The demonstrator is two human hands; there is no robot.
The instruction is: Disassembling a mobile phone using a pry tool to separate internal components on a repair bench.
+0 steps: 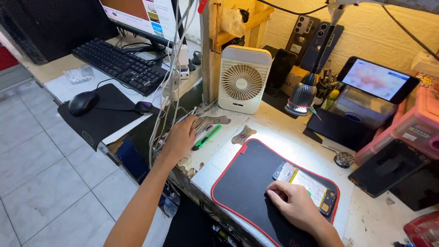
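Note:
My left hand (180, 136) reaches out to the left edge of the white bench, its fingers over some tools beside a green utility knife (206, 136); whether it grips anything is hidden. My right hand (292, 204) rests on a black mat with a red border (242, 183), fingers curled, touching the near edge of an opened phone (307, 183) whose inner boards show. A desk lamp (302, 97) shines down on the mat.
A small white fan (242, 80) stands behind the mat. A propped phone with a lit screen (377, 80), pink boxes (418, 121) and dark phones (388, 167) crowd the right. A keyboard (119, 64), mouse (83, 102) and monitor (141, 16) sit on the left; hanging cables (169, 82) cross there.

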